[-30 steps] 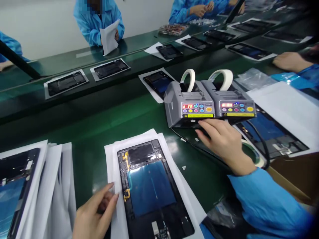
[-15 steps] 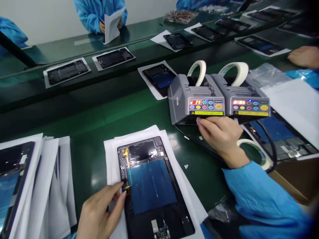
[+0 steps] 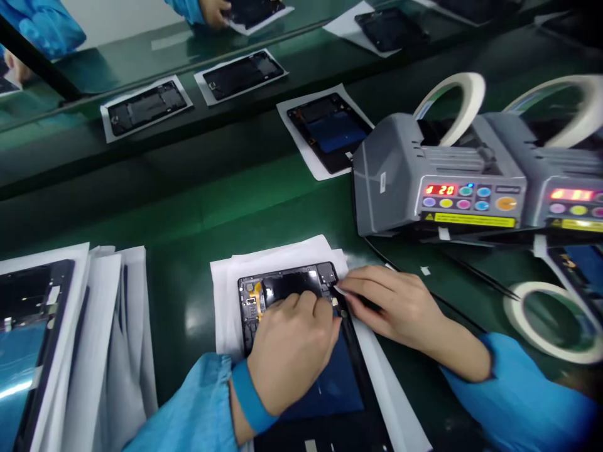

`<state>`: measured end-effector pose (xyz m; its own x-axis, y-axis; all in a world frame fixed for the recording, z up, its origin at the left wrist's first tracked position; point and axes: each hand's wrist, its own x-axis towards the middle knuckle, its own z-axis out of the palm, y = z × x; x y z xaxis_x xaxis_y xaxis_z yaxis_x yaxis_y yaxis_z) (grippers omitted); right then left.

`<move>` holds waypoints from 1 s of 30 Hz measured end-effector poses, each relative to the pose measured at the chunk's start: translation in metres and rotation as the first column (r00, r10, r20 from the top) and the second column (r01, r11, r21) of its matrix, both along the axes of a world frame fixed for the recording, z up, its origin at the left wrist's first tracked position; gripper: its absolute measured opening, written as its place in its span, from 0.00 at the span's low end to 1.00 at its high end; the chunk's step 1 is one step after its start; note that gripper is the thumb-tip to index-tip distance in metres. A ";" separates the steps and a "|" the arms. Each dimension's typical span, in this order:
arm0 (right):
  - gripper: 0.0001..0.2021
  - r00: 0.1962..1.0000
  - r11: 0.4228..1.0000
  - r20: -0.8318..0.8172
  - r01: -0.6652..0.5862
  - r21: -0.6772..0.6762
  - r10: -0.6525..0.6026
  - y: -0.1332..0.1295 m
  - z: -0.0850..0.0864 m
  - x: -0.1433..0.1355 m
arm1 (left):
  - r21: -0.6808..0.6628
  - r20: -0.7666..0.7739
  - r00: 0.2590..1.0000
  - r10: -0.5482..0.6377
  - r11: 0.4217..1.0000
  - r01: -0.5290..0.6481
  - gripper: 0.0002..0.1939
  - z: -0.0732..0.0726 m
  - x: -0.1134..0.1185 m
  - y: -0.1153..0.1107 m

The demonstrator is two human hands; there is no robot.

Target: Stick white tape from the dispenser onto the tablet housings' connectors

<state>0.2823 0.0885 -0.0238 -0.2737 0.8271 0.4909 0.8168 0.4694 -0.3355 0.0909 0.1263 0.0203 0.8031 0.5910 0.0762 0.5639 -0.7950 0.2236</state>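
"20" is shown in red on the L tape machine (image 3: 471, 194), after a char. that can't be read for sure; digits on the R tape machine (image 3: 565, 201) are blurred. Yellow labels w/ triangles are carried on the 2 machines, the print too small to read. A tablet (image 3: 343, 383), insides exposed, is laid on white paper (image 3: 226, 314) directly under the L hand (image 3: 289, 355), which is curled over it; whether anything is gripped there can't be told. At the tablet's upper R edge, a small white strip (image 3: 338, 289) is pinched btwn thumb & fingers of the R hand (image 3: 400, 301). A blue wristband (image 3: 249, 395) is worn on the L wrist. The green bench (image 3: 183, 232) is shared w/ a loose tape roll (image 3: 513, 311) nr the R forearm and, at far L, 1 more tablet (image 3: 28, 301) atop piled paper. Blue sleeves (image 3: 51, 28) & a pale wall (image 3: 117, 19) are seen beyond.
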 end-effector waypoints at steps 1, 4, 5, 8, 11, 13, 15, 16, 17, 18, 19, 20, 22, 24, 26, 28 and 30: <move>0.06 1.000 1.000 -0.026 -0.016 -0.024 0.015 0.000 -0.004 0.002 | -0.003 -0.002 1.000 0.003 1.000 -0.003 0.06 -0.003 0.005 0.003; 0.08 0.994 0.995 -0.089 -0.069 -0.070 0.063 0.000 -0.010 0.008 | -0.022 0.014 1.000 0.002 1.000 -0.002 0.06 -0.011 0.011 0.008; 0.08 0.993 0.994 -0.099 -0.077 -0.079 0.070 -0.001 -0.010 0.009 | -0.027 0.022 1.000 0.000 1.000 0.001 0.07 -0.012 0.012 0.008; 0.09 0.993 0.992 -0.098 -0.081 -0.095 0.071 -0.001 -0.010 0.011 | -0.032 0.034 0.999 -0.007 0.999 0.008 0.08 -0.012 0.012 0.009; 0.10 0.994 0.991 -0.078 -0.084 -0.101 0.076 0.000 -0.008 0.012 | -0.053 0.006 0.999 -0.038 0.998 0.038 0.08 -0.009 0.013 0.010; 0.10 0.995 0.992 -0.067 -0.086 -0.096 0.080 0.000 -0.007 0.012 | -0.049 -0.010 0.998 -0.059 0.997 0.058 0.07 -0.007 0.013 0.010; 0.10 0.995 0.992 -0.059 -0.089 -0.086 0.084 0.000 -0.007 0.013 | -0.021 -0.018 0.997 -0.078 0.997 0.078 0.07 -0.006 0.013 0.010; 0.10 0.995 0.993 -0.058 -0.091 -0.079 0.087 0.000 -0.007 0.014 | -0.008 -0.022 0.996 -0.086 0.996 0.085 0.06 -0.006 0.013 0.010; 0.10 0.995 0.993 -0.057 -0.091 -0.073 0.087 0.000 -0.007 0.014 | 0.000 -0.028 0.995 -0.092 0.996 0.092 0.06 -0.005 0.013 0.010; 0.10 0.995 0.994 -0.057 -0.089 -0.068 0.085 0.000 -0.007 0.014 | 0.006 -0.032 0.995 -0.097 0.995 0.097 0.06 -0.004 0.013 0.010; 0.10 0.995 0.994 -0.057 -0.085 -0.066 0.082 0.000 -0.008 0.015 | 0.008 -0.038 0.995 -0.097 0.995 0.098 0.06 -0.004 0.014 0.010; 0.10 0.995 0.994 -0.055 -0.084 -0.066 0.080 0.000 -0.008 0.014 | 0.009 -0.048 0.995 -0.093 0.996 0.093 0.06 -0.003 0.015 0.009; 0.11 0.995 0.994 -0.057 -0.082 -0.074 0.078 0.000 -0.009 0.014 | 0.014 -0.085 0.993 -0.085 0.996 0.087 0.06 0.000 0.018 0.009; 0.12 0.996 0.994 -0.069 -0.067 -0.084 0.061 -0.001 -0.010 0.014 | 0.027 -0.134 0.988 -0.076 0.996 0.080 0.06 0.003 0.021 0.007; 0.12 0.996 0.994 -0.074 -0.060 -0.090 0.053 0.000 -0.010 0.014 | 0.055 -0.176 0.982 -0.067 0.996 0.077 0.06 0.005 0.026 0.005; 0.12 0.996 0.993 -0.065 -0.072 -0.090 0.066 0.000 -0.009 0.015 | 0.099 -0.222 0.974 -0.049 0.992 0.072 0.07 0.008 0.031 0.001; 0.12 0.995 0.992 -0.057 -0.088 -0.089 0.083 0.001 -0.008 0.017 | 0.153 -0.260 0.965 -0.029 0.986 0.071 0.08 0.010 0.036 -0.002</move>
<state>0.2990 0.0893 -0.0314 -0.3210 0.8439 0.4298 0.7547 0.5021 -0.4222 0.1273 0.1242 0.0300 0.8364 0.5463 -0.0455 0.5439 -0.8373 -0.0551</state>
